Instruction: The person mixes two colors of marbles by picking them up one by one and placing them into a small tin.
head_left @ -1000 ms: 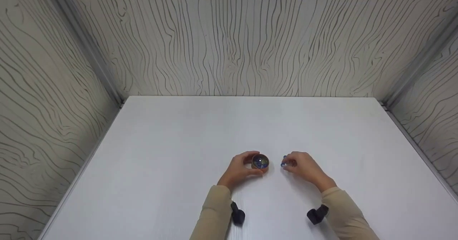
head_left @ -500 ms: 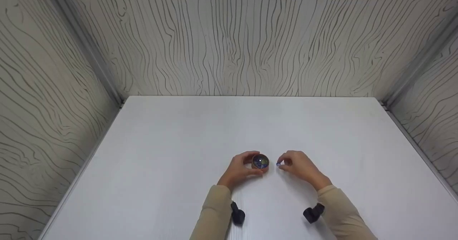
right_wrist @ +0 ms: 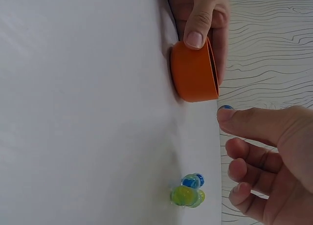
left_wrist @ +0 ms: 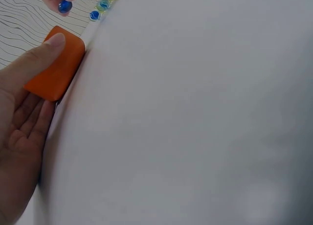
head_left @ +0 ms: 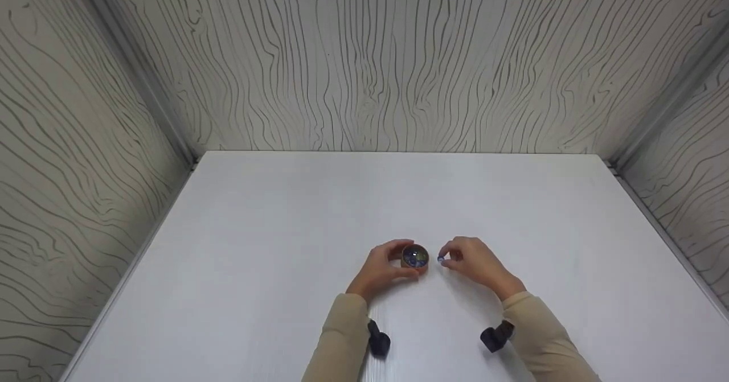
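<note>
A small orange cup (head_left: 415, 257) stands upright on the white table, with blue and yellow-green marbles inside. My left hand (head_left: 384, 268) grips it from the left; its thumb lies against the orange wall (left_wrist: 68, 63) in the left wrist view. Just right of the cup, my right hand (head_left: 475, 262) pinches a blue marble (left_wrist: 65, 6) between thumb and fingertip, apart from the rim. In the right wrist view this marble (right_wrist: 226, 107) is mostly covered by the thumb. Several loose blue and yellow-green marbles (right_wrist: 186, 194) lie on the table below the right hand, concealed in the head view.
The white table (head_left: 285, 211) reaches back to a wall (head_left: 364, 63) with a wood-grain pattern. Similar panels stand at both sides. Each sleeved wrist carries a black camera, the left one (head_left: 379, 343) and the right one (head_left: 496, 336).
My right hand has moved left and slightly away from me, bringing the pinched blue marble closer to the cup. The left hand and cup have stayed in place.
</note>
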### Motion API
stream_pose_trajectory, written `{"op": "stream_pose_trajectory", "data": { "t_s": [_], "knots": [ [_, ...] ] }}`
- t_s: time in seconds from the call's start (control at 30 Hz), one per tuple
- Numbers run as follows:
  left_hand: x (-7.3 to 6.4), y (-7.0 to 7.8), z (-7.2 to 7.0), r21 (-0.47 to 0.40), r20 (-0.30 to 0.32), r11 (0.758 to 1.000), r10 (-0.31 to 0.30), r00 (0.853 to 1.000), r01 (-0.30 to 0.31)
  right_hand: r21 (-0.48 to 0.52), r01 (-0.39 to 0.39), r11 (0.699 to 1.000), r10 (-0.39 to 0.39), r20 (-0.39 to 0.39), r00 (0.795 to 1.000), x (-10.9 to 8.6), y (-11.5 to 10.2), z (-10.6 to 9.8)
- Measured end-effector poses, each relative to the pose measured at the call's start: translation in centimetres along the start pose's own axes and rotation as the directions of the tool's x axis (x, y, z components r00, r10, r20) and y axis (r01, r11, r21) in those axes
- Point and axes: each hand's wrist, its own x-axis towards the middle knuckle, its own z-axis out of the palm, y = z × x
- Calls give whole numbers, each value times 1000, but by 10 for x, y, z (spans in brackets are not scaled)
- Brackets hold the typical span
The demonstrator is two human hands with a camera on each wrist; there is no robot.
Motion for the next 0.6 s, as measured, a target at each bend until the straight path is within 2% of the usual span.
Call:
{"op": "stream_pose_trajectory", "data": {
  "t_s": [0.43,0.6],
  "knots": [
    [0,0,0,-3,4,1000,16,1000,-16,-24,34,999,-34,-3,999,6,-6,2],
    [1,-1,1,-25,2,1000,11,1000,-11,-26,72,997,-72,-19,997,6,-6,2]
  ]
}}
